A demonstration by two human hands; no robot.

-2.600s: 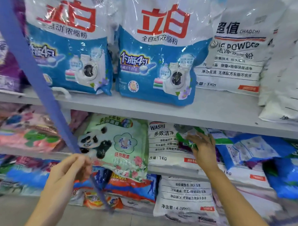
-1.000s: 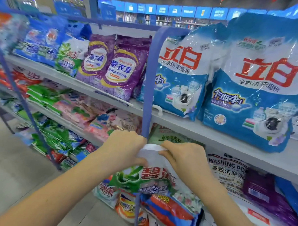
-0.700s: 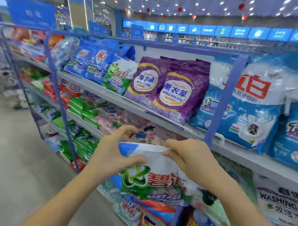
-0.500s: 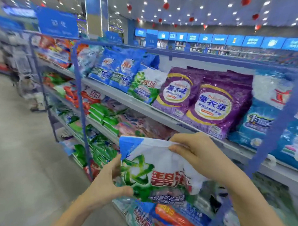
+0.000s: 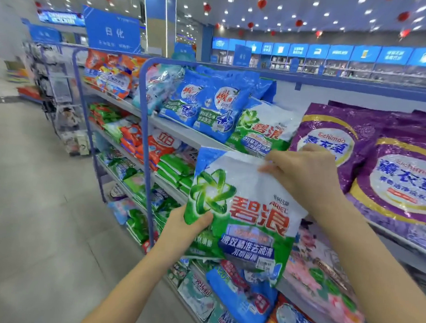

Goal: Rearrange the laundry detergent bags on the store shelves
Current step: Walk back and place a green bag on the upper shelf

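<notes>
Pinches the top edge of the green-and-white detergent bag (image 5: pixel 241 210) with the fingers (image 5: pixel 273 167) of the right hand (image 5: pixel 303 174), grips its left edge with the left hand (image 5: pixel 183 225). Just beyond the fingers: matching bag (image 5: pixel 261 131) on shelf (image 5: pixel 184 133), purple bags (image 5: pixel 388 172) rightward.

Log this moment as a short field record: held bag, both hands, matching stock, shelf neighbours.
held item: green-and-white Ariel detergent bag, upright, in front of the shelves
left grip: holds the bag's lower left edge, thumb on the front
right grip: pinches the bag's top edge
matching stock: shelved Ariel bag on the top shelf
neighbours: blue detergent bags to its left, purple lavender bags to its right
</notes>
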